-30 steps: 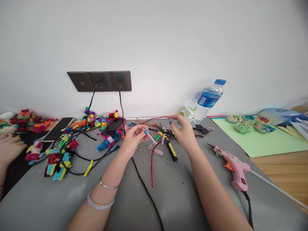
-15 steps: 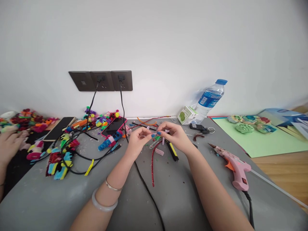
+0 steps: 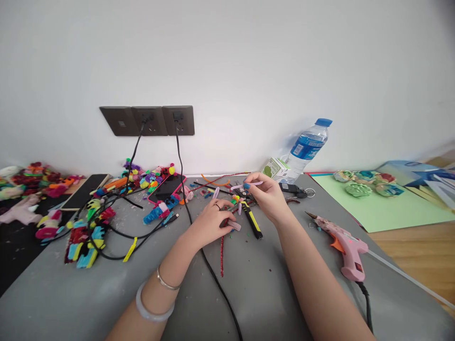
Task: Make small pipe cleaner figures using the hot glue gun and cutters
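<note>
My right hand is closed in a pinch on a short lilac pipe cleaner, held above the table. Lower and to its left, my left hand reaches down palm first, fingers stretched and a little bent, at a short pale pink fuzzy piece on the tabletop. Its fingertips are partly hidden, and contact is unclear. Beneath that hand runs a red glittery pipe cleaner. A yellow-and-black handled tool lies between the hands. Another lilac loop shows just behind my left knuckles.
A pink glue gun lies at the right with its cord. Black cables cross the grey table. Fuzzy coloured figures and phones sit at left. A water bottle leans on the wall beside a small box.
My hands, close together before, have parted. The left moved down to the pale pink piece; the right rose slightly with the lilac pipe cleaner. Another person's hand at the far left is gone.
</note>
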The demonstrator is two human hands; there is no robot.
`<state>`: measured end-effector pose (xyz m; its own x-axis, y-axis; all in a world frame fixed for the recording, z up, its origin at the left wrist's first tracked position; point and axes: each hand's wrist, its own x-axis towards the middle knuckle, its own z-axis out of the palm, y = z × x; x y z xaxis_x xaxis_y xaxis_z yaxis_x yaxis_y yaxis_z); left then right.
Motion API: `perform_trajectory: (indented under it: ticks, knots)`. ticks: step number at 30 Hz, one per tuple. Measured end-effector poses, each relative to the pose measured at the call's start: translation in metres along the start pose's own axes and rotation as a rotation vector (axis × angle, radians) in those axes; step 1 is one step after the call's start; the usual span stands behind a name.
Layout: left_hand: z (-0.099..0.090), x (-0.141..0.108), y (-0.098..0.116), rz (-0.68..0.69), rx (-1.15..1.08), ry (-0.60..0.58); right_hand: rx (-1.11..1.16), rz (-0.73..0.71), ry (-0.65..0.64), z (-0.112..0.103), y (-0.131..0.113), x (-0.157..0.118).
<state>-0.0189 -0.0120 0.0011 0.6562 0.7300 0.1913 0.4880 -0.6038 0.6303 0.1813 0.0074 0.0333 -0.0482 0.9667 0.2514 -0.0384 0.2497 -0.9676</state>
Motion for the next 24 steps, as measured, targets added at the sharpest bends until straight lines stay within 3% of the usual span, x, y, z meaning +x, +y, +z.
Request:
perform_trajectory:
  ticks: [6,11,16,24]
  knots:
    - [-0.005,0.004,0.007,-0.019,-0.117,0.141,0.03,0.064,-0.07,0.002,-0.001,-0.002]
    - [-0.011,0.008,0.011,-0.15,-0.342,0.293,-0.006,0.022,-0.08,0.001,0.002,-0.001]
    - [-0.011,0.009,0.009,-0.188,-0.521,0.425,0.006,0.067,-0.14,0.004,-0.003,-0.001]
    - [-0.012,0.007,0.01,-0.162,-0.425,0.474,-0.123,0.066,-0.208,0.011,-0.011,-0.003]
